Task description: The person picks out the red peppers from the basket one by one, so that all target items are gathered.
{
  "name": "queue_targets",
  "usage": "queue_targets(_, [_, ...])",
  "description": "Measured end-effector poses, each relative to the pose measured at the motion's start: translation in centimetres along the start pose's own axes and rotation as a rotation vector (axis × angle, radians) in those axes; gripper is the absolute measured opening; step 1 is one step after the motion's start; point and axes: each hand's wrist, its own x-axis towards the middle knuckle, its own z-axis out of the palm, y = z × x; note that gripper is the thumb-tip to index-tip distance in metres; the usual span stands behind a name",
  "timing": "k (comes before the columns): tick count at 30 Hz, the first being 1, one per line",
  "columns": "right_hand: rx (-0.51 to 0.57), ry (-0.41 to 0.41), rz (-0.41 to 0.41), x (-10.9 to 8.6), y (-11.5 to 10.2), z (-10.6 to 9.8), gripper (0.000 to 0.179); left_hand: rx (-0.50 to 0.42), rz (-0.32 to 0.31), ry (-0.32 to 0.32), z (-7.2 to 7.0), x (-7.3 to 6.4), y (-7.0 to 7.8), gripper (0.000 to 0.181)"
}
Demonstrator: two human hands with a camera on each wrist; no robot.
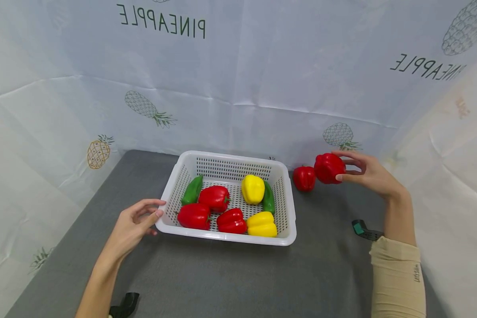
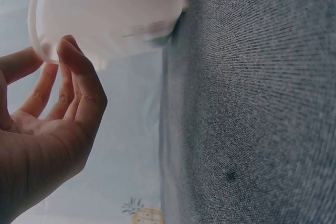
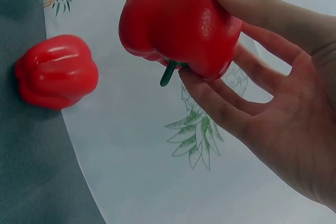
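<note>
Our left hand (image 1: 133, 223) pinches the left rim of a white basket (image 1: 222, 236) on a grey table (image 1: 238, 282), our right hand (image 1: 369, 174) grips a red pepper (image 1: 328, 168) right of the basket, just beside a second pepper (image 1: 304, 178)

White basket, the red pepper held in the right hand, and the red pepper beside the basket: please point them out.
White basket (image 1: 226, 236), head view: front rim, near its middle.
Held red pepper (image 3: 176, 22), right wrist view: middle of its side.
Loose red pepper (image 1: 304, 179), head view: middle of its side.
</note>
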Motion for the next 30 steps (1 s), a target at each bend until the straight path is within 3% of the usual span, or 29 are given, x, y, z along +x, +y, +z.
queue_targets(7, [-0.012, 0.001, 0.031, -0.1, 1.0, -0.3, 0.072, 0.005, -0.009, 0.003, 0.0, 0.0, 0.0, 0.037])
queue_targets(18, [-0.016, -0.029, -0.005, 0.1, 3.8, 0.0, 0.07, 0.009, -0.013, 0.0, 0.0, 0.1, -0.1, 0.036])
queue_targets(30, [-0.06, -0.043, 0.098, 0.6, 6.0, 0.5, 0.073, 0.011, -0.005, 0.001, 0.0, 0.1, -0.1, 0.036])
